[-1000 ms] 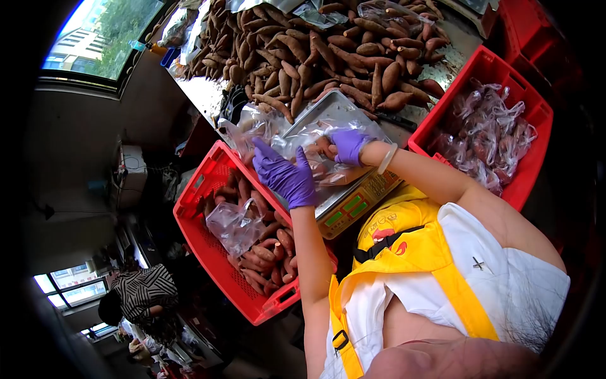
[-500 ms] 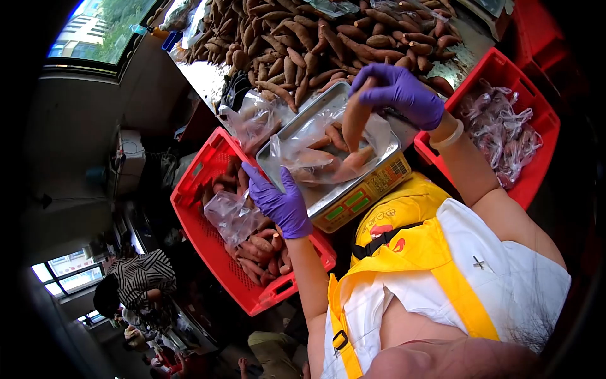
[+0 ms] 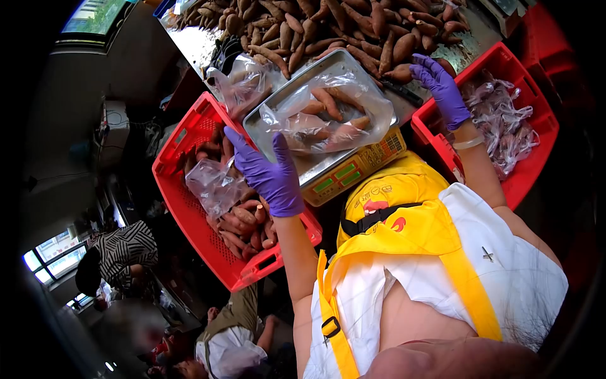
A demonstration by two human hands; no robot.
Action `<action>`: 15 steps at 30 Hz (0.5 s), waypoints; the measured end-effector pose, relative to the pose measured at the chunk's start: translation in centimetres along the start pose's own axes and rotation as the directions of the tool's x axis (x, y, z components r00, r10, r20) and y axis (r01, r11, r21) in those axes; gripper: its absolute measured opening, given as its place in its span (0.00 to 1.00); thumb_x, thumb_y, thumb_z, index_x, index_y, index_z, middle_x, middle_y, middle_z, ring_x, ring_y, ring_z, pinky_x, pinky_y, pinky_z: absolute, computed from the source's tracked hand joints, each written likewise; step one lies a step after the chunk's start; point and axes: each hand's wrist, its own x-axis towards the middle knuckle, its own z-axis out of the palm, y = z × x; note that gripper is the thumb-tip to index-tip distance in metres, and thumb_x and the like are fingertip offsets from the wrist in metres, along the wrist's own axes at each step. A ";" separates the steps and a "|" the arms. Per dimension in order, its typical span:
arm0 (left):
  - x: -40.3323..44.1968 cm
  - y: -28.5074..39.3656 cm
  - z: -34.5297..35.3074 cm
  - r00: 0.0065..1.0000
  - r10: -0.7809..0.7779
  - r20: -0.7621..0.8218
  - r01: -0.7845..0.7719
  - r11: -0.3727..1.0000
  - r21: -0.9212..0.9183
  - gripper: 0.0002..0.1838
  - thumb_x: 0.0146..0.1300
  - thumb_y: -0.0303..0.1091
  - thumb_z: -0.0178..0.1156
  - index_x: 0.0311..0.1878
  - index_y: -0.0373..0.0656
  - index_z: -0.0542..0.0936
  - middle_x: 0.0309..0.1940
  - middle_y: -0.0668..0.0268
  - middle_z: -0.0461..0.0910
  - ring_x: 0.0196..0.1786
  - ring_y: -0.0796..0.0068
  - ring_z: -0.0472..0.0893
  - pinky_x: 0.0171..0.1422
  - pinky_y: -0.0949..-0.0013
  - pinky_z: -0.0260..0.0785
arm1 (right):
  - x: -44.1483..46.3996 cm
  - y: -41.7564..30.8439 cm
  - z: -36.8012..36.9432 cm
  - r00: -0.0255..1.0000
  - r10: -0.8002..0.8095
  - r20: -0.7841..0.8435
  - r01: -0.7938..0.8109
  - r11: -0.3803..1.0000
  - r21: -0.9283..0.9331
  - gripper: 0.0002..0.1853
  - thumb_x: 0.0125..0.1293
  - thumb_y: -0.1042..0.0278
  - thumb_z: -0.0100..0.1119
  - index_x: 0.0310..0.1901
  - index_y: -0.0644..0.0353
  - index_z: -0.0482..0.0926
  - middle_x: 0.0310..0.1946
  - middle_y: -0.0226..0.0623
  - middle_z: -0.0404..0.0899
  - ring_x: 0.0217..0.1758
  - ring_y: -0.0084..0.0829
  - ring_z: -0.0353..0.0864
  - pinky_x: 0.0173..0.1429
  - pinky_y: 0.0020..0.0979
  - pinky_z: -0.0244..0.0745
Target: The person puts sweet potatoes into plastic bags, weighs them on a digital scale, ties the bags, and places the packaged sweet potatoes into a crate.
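Observation:
My left hand [image 3: 273, 177], in a purple glove, is open with thumb and fingers apart. It is beside the metal tray of the scale [image 3: 297, 163], over the edge of a red crate [image 3: 183, 139]. On the tray lies a clear plastic bag [image 3: 372, 123] with several sweet potatoes [image 3: 326, 104] in it. My right hand [image 3: 443, 95], gloved the same, is open with its fingers stretched toward the pile. Its fingertips are close to a sweet potato [image 3: 398, 75] at the pile's near edge; whether they touch cannot be made out.
A large heap of sweet potatoes [image 3: 303, 31] covers the table beyond the scale. The left crate holds loose sweet potatoes [image 3: 243, 221] and a clear bag [image 3: 218, 186]. Filled bags [image 3: 502, 120] lie in the right red crate [image 3: 536, 161]. Other people [image 3: 126, 249] are at lower left.
My right hand has let go of the sweet potato it held over the tray and moved right, to the pile's edge. The view has shifted; my left hand stays beside the scale.

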 end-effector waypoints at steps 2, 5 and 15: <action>0.3 0.9 0.8 0.997 0.075 0.010 -0.075 0.995 0.068 0.60 0.55 0.69 0.61 0.77 0.39 0.43 0.59 0.38 0.65 0.59 0.41 0.67 0.66 0.51 0.57 | -1.2 -0.9 0.6 0.999 -0.010 0.049 0.010 1.000 0.016 0.22 0.71 0.65 0.58 0.63 0.64 0.70 0.50 0.31 0.79 0.54 0.18 0.75 0.62 0.20 0.69; 0.7 2.6 2.6 0.990 0.135 0.031 -0.138 0.980 0.144 0.61 0.53 0.67 0.64 0.77 0.40 0.44 0.62 0.39 0.63 0.62 0.42 0.65 0.68 0.51 0.55 | -2.5 -1.8 2.5 0.990 -0.056 0.128 0.049 0.997 0.059 0.27 0.68 0.62 0.62 0.65 0.62 0.69 0.53 0.31 0.77 0.58 0.21 0.74 0.65 0.23 0.68; 0.4 -5.7 1.2 0.909 -0.244 0.338 0.385 0.803 -0.456 0.12 0.69 0.34 0.55 0.40 0.32 0.81 0.35 0.60 0.84 0.39 0.70 0.82 0.51 0.71 0.72 | -2.3 -2.2 7.5 0.867 -0.277 0.415 0.496 0.391 -0.775 0.21 0.61 0.62 0.63 0.55 0.59 0.77 0.55 0.43 0.76 0.60 0.44 0.73 0.64 0.40 0.65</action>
